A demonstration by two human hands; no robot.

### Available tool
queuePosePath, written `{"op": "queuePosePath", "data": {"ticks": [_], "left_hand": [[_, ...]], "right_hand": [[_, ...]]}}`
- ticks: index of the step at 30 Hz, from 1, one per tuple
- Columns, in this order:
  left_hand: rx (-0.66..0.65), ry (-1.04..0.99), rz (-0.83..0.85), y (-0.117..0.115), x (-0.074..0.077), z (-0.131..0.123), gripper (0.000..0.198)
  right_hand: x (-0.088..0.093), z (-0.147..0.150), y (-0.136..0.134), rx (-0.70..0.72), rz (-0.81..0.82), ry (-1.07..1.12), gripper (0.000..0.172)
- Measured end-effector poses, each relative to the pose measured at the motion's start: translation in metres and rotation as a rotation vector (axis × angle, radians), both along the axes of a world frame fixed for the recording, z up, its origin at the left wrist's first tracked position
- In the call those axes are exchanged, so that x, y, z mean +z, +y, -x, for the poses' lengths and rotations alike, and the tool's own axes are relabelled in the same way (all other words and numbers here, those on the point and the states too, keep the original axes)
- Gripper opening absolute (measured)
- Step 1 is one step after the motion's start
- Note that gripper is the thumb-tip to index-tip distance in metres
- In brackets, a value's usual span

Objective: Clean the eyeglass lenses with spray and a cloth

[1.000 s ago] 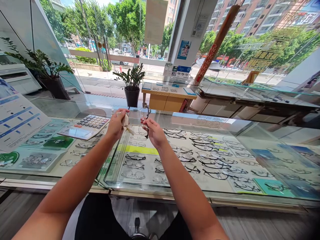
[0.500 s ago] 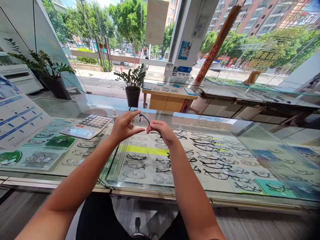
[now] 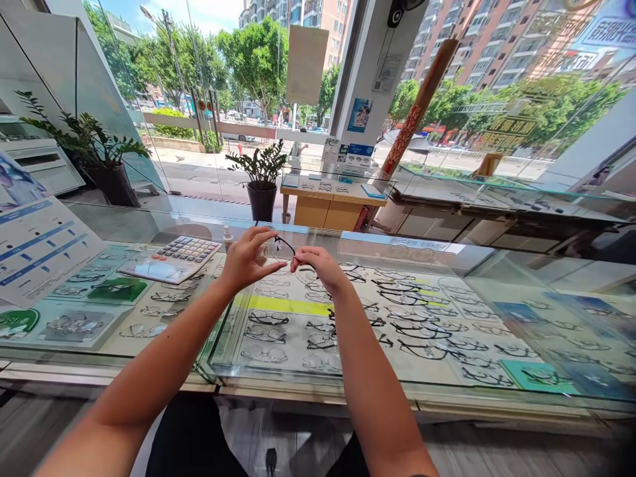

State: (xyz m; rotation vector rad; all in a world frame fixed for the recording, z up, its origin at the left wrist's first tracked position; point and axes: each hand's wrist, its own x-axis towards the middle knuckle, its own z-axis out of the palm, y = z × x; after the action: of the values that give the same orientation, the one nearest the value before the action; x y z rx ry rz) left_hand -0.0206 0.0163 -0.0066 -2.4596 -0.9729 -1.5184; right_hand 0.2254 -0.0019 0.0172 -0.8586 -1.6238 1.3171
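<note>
A pair of dark-rimmed eyeglasses (image 3: 285,240) is held up above the glass display case (image 3: 318,387), between my two hands. My left hand (image 3: 244,258) grips its left side, index finger along the top and thumb stretched out below, with a clear lens showing between them. Closed on the right side of the frame is my right hand (image 3: 318,266), fingertips pinched together. Part of the eyeglasses is hidden behind my fingers. Under the glass lie rows of eyeglass frames (image 3: 268,318).
On the counter to the left sit a calculator (image 3: 186,255), a small spray bottle (image 3: 227,236) and a printed board (image 3: 40,238). Past the case stand a potted plant (image 3: 261,199) and a wooden display table (image 3: 328,211). My legs are close to the case's front edge.
The view has tilted up slightly, so the scene sits a little lower. Both hands keep their hold on the eyeglasses, with hardly any movement between them.
</note>
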Motion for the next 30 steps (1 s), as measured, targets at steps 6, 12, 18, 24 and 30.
{"op": "queuePosePath", "data": {"ticks": [6, 12, 18, 24, 30], "left_hand": [[-0.025, -0.042, -0.031, -0.005, 0.003, -0.004, 0.064], [0.014, -0.132, -0.157, -0.015, 0.030, -0.010, 0.063], [0.034, -0.278, -0.406, -0.028, 0.116, -0.019, 0.067], [0.082, -0.471, -0.344, -0.054, 0.159, -0.035, 0.067], [0.059, -0.518, -0.206, -0.068, 0.152, -0.039, 0.062]], "right_hand": [[0.004, 0.000, -0.005, -0.025, -0.080, -0.014, 0.033], [0.043, 0.001, -0.017, -0.144, -0.286, 0.040, 0.047], [0.128, -0.028, -0.043, -0.224, -0.685, 0.015, 0.036], [0.143, -0.032, -0.083, -0.500, -0.944, -0.069, 0.059], [0.137, -0.022, -0.094, -0.660, -0.991, -0.188, 0.049]]}}
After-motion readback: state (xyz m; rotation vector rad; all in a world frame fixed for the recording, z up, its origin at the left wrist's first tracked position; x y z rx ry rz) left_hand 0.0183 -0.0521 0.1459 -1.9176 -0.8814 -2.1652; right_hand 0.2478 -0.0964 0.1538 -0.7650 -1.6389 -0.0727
